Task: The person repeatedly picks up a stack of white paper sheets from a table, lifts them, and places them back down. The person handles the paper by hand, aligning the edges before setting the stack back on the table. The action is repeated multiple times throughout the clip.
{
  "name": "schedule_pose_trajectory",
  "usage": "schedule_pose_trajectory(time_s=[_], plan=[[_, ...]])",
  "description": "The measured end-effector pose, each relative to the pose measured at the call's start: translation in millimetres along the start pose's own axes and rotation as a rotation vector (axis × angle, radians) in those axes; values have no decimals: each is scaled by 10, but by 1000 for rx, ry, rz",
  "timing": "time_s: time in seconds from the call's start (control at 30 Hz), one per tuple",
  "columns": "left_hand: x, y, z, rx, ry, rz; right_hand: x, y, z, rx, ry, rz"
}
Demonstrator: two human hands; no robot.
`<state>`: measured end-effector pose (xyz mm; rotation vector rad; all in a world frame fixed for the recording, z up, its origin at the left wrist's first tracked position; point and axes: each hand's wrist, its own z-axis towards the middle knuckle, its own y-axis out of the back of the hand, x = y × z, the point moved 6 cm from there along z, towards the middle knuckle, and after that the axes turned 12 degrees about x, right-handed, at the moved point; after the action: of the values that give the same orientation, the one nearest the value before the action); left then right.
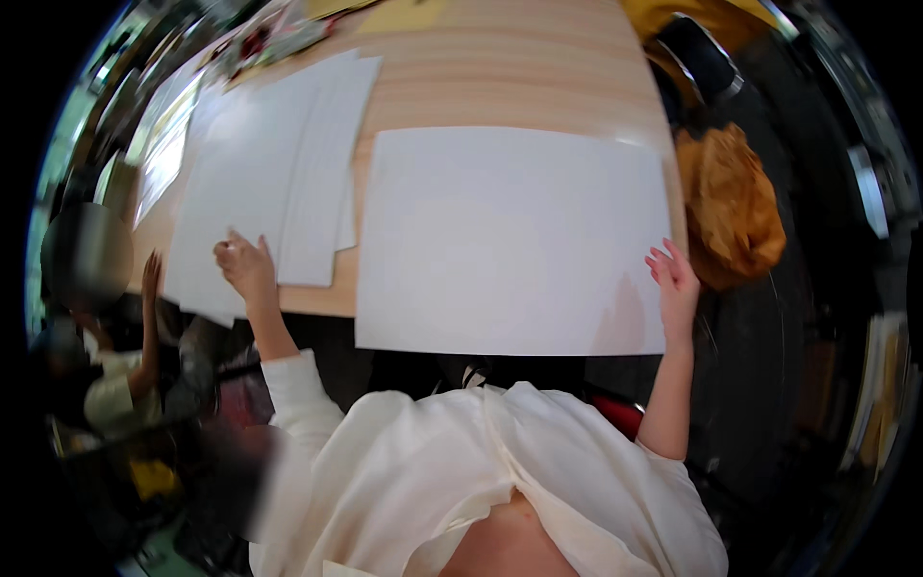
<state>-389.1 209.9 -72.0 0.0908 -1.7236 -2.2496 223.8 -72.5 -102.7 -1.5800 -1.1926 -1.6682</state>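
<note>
A large blank white sheet or board (510, 240) lies flat on the wooden table in front of me, its near edge reaching past the table's front edge. My right hand (676, 284) is at its right edge with fingers loosely spread, holding nothing; its shadow falls on the white surface. Whether the fingertips touch the edge I cannot tell. To the left, more white sheets (250, 144) overlap in a loose stack. Over their near part is my left hand (248, 272), index finger and thumb apart, the other fingers partly curled, with nothing visible in it.
The wooden table (500, 67) extends away from me. Small cluttered items (274, 48) sit at its far left. An orange-brown bag (731, 212) hangs or stands beside the right edge, near a dark chair (697, 58). Another person's hand (151, 274) is at the left.
</note>
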Motion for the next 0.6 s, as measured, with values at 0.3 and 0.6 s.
schedule_pose_trajectory(time_s=[0.3,0.6], plan=[[-4027,1489,-2538,447,-1313,-1229,-190,229,-276,-190,-71,-729],[-4665,963,-2792,674,-1109,-1284,-317,258,-237,-202,-158,-702]])
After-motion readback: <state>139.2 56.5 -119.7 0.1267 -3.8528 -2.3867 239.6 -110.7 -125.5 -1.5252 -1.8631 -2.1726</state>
